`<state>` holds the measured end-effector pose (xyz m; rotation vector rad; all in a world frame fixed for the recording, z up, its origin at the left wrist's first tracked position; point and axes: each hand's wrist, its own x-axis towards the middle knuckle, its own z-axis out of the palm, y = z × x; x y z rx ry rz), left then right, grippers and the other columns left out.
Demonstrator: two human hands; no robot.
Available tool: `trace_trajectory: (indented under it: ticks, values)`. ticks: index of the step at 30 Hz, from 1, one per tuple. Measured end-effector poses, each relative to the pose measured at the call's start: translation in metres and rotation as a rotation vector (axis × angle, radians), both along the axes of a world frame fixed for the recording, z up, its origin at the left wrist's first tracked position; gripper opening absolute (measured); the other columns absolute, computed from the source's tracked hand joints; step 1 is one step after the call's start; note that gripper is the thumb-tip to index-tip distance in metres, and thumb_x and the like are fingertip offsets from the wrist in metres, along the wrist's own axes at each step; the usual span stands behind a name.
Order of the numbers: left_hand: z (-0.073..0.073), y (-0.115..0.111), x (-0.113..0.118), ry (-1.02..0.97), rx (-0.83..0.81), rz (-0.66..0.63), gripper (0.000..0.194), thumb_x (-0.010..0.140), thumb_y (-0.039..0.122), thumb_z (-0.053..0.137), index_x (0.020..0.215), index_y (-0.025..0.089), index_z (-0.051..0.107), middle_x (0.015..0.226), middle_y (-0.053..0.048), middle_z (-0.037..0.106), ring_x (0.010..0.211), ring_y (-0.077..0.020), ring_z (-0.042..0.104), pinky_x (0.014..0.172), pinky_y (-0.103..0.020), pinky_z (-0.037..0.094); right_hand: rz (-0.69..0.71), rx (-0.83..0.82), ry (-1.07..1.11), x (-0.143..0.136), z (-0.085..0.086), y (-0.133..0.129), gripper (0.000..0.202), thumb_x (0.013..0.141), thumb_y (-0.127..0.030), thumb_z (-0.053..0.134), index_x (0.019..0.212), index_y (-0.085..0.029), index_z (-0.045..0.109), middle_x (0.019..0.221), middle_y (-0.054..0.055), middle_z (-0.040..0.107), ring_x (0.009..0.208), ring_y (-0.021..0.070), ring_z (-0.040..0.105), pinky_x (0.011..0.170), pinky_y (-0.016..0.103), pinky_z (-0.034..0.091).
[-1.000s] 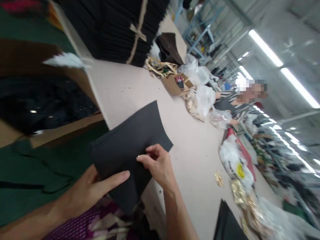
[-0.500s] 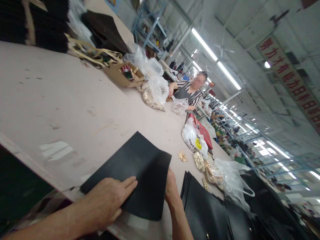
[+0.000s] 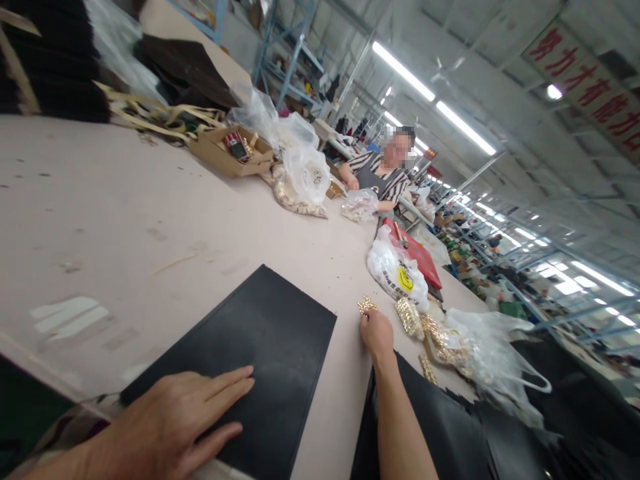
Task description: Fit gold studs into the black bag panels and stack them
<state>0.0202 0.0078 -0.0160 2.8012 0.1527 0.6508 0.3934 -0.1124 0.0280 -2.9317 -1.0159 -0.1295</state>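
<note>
A factory floor where I sit at a long worktable (image 3: 125,220).

Fluorescent tube lights (image 3: 435,100) run down a high ceiling over rows of workstations, with blue metal shelving (image 3: 295,60) behind. My table carries a tied stack of black sheets (image 3: 50,60), plastic bags of gold metal fittings (image 3: 300,187) and a cardboard box (image 3: 220,157); another person (image 3: 375,177) works further along, under a red-lettered banner (image 3: 585,80).

The left hand (image 3: 170,427) lies flat, fingers spread, on a black leather panel (image 3: 250,353) that rests on the pale table (image 3: 125,220). The right hand (image 3: 376,333) reaches past the panel's far corner to a small cluster of gold metal fittings (image 3: 367,305), fingertips touching it. Just beyond lie a white plastic bag (image 3: 397,273) and more gold fittings (image 3: 409,315). A person in a striped top (image 3: 376,175) sits farther along the table.
</note>
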Motion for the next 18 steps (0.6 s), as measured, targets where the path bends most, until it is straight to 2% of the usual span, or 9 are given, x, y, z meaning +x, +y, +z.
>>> trace_trajectory:
  ticks: [3,6,10,14,18]
  values:
    - [0.002,0.001,0.003,-0.083,0.043,-0.034,0.034,0.093,0.013,0.043,0.118,0.019,0.065,0.127,-0.005,0.069,0.089,-0.0167,0.073,0.072,-0.030,0.057,0.007,-0.078,-0.045,0.003,-0.002,0.007,0.030,0.094,-0.019,0.044,0.101,-0.010,0.072,0.099,0.019,0.073,0.095,0.0268,0.069,0.083,0.033,0.047]
    - [0.008,0.001,0.005,-0.135,0.058,-0.033,0.035,0.092,0.008,0.038,0.106,0.017,0.069,0.119,-0.007,0.073,0.077,-0.0164,0.073,0.063,-0.031,0.055,0.032,-0.155,-0.059,0.004,-0.001,0.012,0.029,0.093,-0.015,0.044,0.098,-0.008,0.072,0.098,0.021,0.072,0.094,0.0270,0.069,0.082,0.033,0.047]
    - [0.008,-0.001,0.006,-0.125,0.059,-0.020,0.030,0.091,0.011,0.043,0.106,0.017,0.068,0.119,-0.006,0.073,0.067,-0.0176,0.070,0.055,-0.035,0.052,0.047,-0.206,-0.053,0.003,-0.001,0.019,0.029,0.089,-0.010,0.044,0.097,-0.005,0.072,0.098,0.025,0.071,0.096,0.0304,0.069,0.084,0.036,0.048]
    - [0.004,-0.004,0.003,-0.097,0.049,-0.002,0.023,0.092,0.017,0.048,0.107,0.017,0.065,0.121,-0.004,0.072,0.067,-0.0169,0.068,0.054,-0.035,0.048,0.029,-0.183,-0.023,0.006,0.002,0.022,0.031,0.088,-0.013,0.044,0.097,0.000,0.071,0.097,0.030,0.070,0.097,0.0369,0.068,0.085,0.043,0.048]
    - [0.005,-0.005,0.003,-0.111,0.055,0.007,0.022,0.092,0.020,0.050,0.109,0.017,0.064,0.115,-0.002,0.073,0.067,-0.0152,0.066,0.055,-0.035,0.045,0.031,-0.086,0.068,-0.001,0.012,0.015,0.033,0.087,-0.017,0.045,0.098,-0.004,0.073,0.095,0.025,0.072,0.099,0.0344,0.068,0.090,0.043,0.047]
